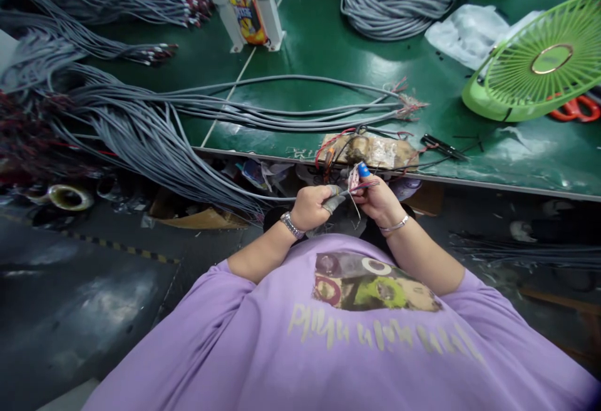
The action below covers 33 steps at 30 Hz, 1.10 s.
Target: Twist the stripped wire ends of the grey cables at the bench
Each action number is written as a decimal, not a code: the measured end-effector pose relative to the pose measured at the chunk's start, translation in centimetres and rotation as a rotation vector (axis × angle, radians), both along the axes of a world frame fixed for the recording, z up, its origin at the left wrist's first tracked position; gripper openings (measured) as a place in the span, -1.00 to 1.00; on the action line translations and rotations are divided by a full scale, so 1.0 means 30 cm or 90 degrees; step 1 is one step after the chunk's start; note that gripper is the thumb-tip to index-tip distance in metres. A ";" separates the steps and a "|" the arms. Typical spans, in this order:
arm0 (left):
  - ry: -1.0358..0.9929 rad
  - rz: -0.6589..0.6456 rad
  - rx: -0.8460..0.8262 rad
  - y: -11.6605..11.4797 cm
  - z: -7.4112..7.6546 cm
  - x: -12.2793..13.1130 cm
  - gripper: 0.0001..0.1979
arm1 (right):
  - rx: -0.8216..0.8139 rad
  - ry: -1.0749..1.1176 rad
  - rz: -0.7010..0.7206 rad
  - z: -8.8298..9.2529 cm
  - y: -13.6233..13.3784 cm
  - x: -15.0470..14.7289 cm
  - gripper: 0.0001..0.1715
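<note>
The grey cable end (334,200) is sitting between both hands just below the table edge (469,179); the left hand (310,206) is clenching its sheath, the right hand (379,201) (one fingertip blue-capped) is pinching its coloured wires (361,183), seemingly sorting strands; isolating one is calling for a finer pinch

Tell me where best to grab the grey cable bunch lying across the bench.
Take the grey cable bunch on its jacket just left of the frayed red wire ends, coming from above: it lies flat, and those thin ends look too fragile for a grip.
</note>
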<state>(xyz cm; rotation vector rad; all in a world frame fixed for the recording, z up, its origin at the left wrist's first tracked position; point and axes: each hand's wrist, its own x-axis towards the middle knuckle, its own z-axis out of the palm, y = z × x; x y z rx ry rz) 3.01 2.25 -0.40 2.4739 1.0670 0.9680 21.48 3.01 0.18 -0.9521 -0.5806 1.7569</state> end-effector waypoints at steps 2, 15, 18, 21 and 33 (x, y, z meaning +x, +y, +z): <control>0.003 -0.007 -0.010 -0.001 0.002 0.001 -0.67 | 0.005 -0.015 -0.003 0.002 -0.001 0.000 -0.31; 0.050 -0.051 -0.089 -0.002 -0.001 0.013 -0.70 | 0.010 0.000 -0.016 0.013 -0.011 -0.019 -0.39; 0.056 -0.058 -0.098 -0.002 0.005 0.014 -0.72 | -0.007 0.009 -0.031 0.008 -0.012 -0.025 -0.40; 0.044 -0.064 -0.109 -0.010 0.016 0.011 -0.73 | -0.020 0.027 -0.034 0.001 -0.017 -0.028 -0.38; -0.041 -0.136 -0.214 -0.086 0.063 -0.050 -0.68 | -0.051 0.078 0.012 -0.060 -0.049 0.011 -0.25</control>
